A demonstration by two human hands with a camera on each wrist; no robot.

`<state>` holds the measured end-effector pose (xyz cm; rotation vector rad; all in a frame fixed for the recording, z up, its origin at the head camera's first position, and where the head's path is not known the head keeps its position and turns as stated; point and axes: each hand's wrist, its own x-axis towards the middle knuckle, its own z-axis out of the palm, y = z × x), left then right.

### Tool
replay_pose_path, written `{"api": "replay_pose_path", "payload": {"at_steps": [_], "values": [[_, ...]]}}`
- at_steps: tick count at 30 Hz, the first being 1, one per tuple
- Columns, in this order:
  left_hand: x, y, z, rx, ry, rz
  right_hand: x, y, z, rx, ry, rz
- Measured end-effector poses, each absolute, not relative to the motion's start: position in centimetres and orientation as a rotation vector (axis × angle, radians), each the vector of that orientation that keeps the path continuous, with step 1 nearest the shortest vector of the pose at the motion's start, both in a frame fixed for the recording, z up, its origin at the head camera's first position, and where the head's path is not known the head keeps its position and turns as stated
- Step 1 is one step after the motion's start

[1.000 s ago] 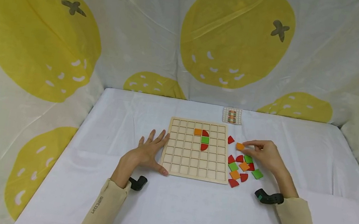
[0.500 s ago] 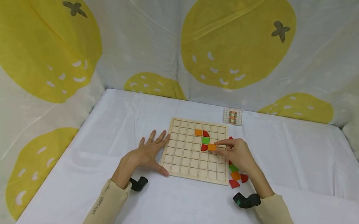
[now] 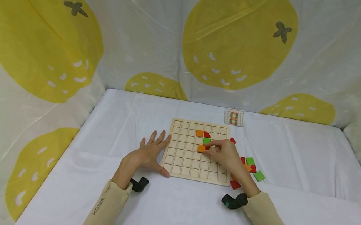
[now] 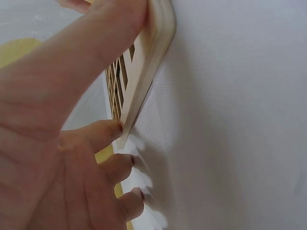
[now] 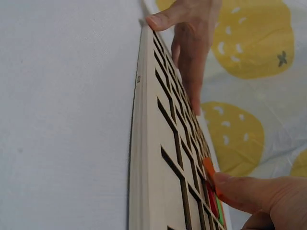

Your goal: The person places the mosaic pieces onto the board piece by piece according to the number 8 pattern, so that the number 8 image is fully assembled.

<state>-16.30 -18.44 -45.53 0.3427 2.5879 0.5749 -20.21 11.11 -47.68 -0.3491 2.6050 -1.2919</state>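
Here's the right hand [image 3: 225,156], thumb and finger pinching a flat, vivid orange square tile [image 3: 201,148] over the pale wooden board [image 3: 183,162], just beside a partly hidden red piece [image 3: 207,148]; hard to tell whether it touches the wood beneath. The board shows neat rows of recessed squares. And the left hand [image 3: 149,153], fingers spread, touches the board's left edge.
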Motion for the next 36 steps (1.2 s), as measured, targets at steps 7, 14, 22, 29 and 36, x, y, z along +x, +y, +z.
{"api": "replay_pose_path", "payload": {"at_steps": [7,14,22,29,36], "values": [[-17.1,-19.2,-48.2,0.369,2.614,0.606,-20.2,10.4,-48.2,-0.403,2.629,-1.306],[-16.2,-18.5,-45.5,0.35,2.584,0.583,-20.2,10.3,-48.3,-0.411,2.639,-1.316],[-16.6,-18.9,-46.6,0.37,2.595,0.605,-20.4,10.1,-48.4,-0.413,2.611,-1.345],[-17.0,-19.1,-47.5,0.365,2.594,0.603,-20.5,9.8,-48.5,-0.431,2.595,-1.355],[-16.8,-19.0,-47.2,0.362,2.589,0.622,-20.5,10.3,-48.2,-0.416,2.596,-1.332]]}}
